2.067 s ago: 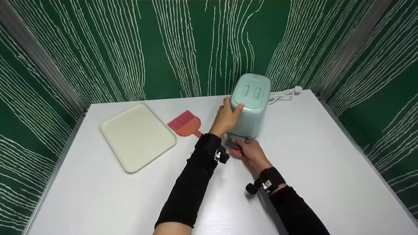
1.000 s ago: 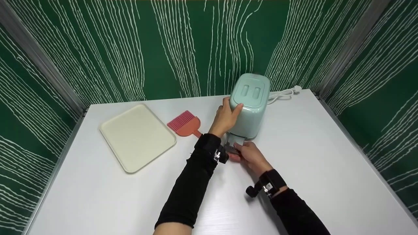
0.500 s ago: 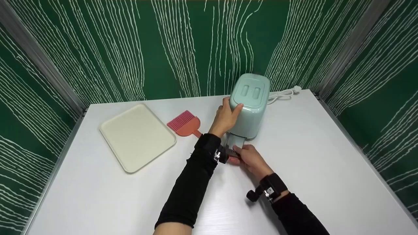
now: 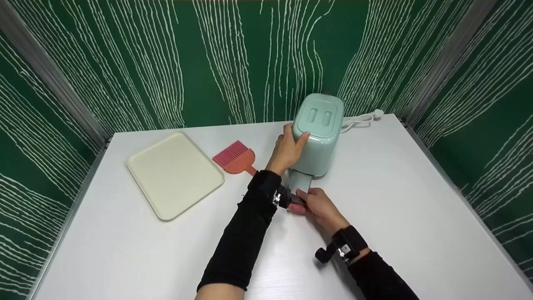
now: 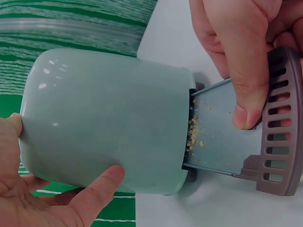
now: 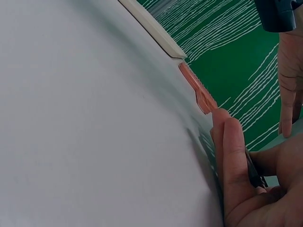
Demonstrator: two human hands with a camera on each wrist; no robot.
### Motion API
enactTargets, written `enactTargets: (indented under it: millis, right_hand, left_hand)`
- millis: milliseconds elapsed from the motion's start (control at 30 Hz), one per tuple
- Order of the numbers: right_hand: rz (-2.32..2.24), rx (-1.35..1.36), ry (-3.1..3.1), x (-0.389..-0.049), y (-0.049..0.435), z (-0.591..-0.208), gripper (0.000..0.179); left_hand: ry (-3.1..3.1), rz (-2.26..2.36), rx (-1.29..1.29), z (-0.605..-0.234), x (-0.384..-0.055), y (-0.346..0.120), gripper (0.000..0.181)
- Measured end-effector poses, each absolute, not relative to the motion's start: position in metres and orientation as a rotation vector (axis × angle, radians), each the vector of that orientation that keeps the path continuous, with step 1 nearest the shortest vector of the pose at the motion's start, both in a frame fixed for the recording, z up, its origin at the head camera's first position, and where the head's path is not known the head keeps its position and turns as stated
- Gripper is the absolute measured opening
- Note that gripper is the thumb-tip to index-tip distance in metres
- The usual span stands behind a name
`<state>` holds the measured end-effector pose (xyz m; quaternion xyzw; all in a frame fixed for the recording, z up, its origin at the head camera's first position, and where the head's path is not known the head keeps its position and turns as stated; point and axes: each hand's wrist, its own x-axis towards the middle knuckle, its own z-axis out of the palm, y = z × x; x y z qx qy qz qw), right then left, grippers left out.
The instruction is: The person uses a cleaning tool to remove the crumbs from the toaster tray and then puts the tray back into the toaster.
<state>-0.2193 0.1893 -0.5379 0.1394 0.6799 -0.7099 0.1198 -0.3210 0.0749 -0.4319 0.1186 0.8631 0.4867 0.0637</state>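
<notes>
A mint-green toaster [image 4: 320,156] stands at the back of the white table, right of centre. My left hand [image 4: 287,151] grips its left side, thumb against the front wall. From the toaster's base a crumb tray [image 5: 215,142] sticks out, its inner end still inside. Yellowish crumbs [image 5: 193,135] lie on the tray near the toaster in the left wrist view. My right hand [image 4: 322,206] pinches the tray's dark slotted front [image 5: 283,127], thumb on top and fingers beneath. In the right wrist view, my right fingers hide most of the tray.
A cream tray [image 4: 177,177] lies on the left of the table. Between it and the toaster is a brush [image 4: 237,158] with pink bristles and an orange head, its handle partly behind my left wrist. The toaster's white cord and plug [image 4: 366,118] lie behind it at right.
My right hand has drawn the crumb tray out of the toaster toward me, so more of its plate shows. The left hand and the toaster have stayed in place.
</notes>
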Motion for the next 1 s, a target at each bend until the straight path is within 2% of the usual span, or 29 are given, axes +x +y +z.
enactTargets:
  millis: [367,1000]
  right_hand:
    - [-2.143,0.364,1.833,-0.211,0.189,-0.536,0.015]
    - [-2.162,0.309,1.771,-0.199,0.190,-0.536,0.018]
  left_hand:
    - [2.605,1.475,0.349,-0.432,-0.321,0.074,0.064]
    - [2.597,1.476,0.326,-0.432,-0.319,0.075,0.066]
